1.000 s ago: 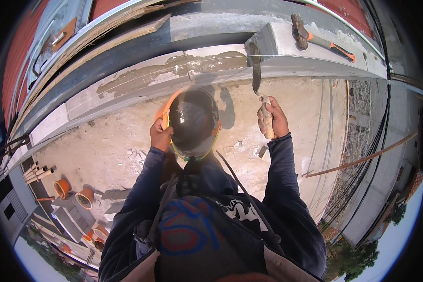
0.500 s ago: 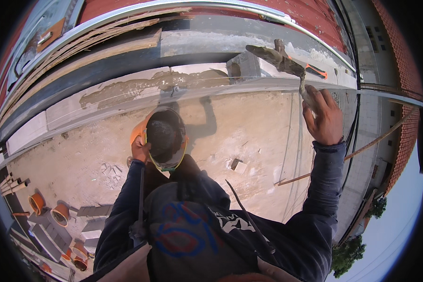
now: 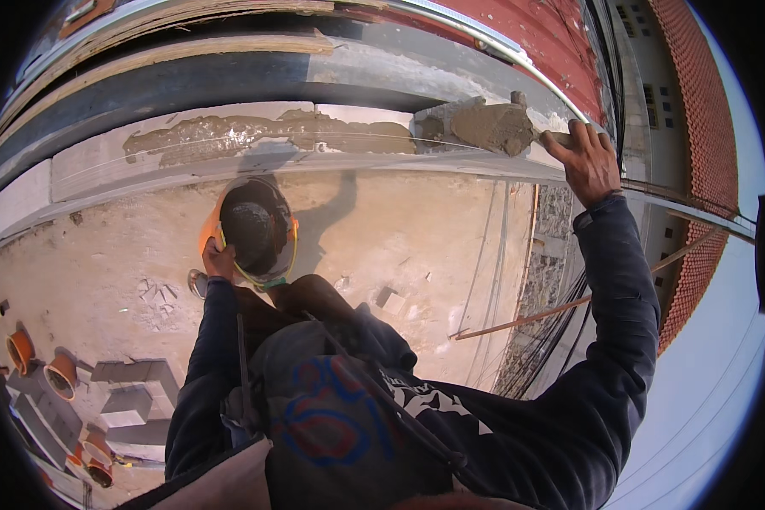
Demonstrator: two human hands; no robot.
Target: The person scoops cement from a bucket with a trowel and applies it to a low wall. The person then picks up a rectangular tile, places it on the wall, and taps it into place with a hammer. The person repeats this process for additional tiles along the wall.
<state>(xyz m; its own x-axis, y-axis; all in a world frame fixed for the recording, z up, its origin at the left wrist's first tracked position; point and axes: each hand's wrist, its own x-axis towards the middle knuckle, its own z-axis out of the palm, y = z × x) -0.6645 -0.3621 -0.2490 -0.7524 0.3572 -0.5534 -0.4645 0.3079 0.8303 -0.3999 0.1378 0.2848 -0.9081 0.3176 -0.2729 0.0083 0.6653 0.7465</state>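
Observation:
My right hand (image 3: 588,161) is closed round the handle of a trowel. Grey mortar coats the trowel blade (image 3: 495,127), which is low over the right part of the block wall (image 3: 85,166); whether it touches the blocks I cannot tell. A band of wet mortar (image 3: 195,136) runs along the wall top to the left of the blade. A thin string line (image 3: 374,134) stretches along the wall above it. My left hand (image 3: 218,259) grips the left rim of an orange bucket (image 3: 213,219). The bucket is tilted, its inside dark with wet mortar.
Wooden boards (image 3: 229,53) lie beyond the wall, beside a red corrugated sheet (image 3: 561,51). Far below on the ground are grey blocks (image 3: 127,406), orange buckets (image 3: 61,376) and a broken block piece (image 3: 391,300). A thin pole (image 3: 527,320) slants at right, near black cables (image 3: 561,310).
My right hand has moved outward to the right, and the trowel now shows a broad mortar-covered face over the wall. My view has shifted; the left hand still holds the bucket.

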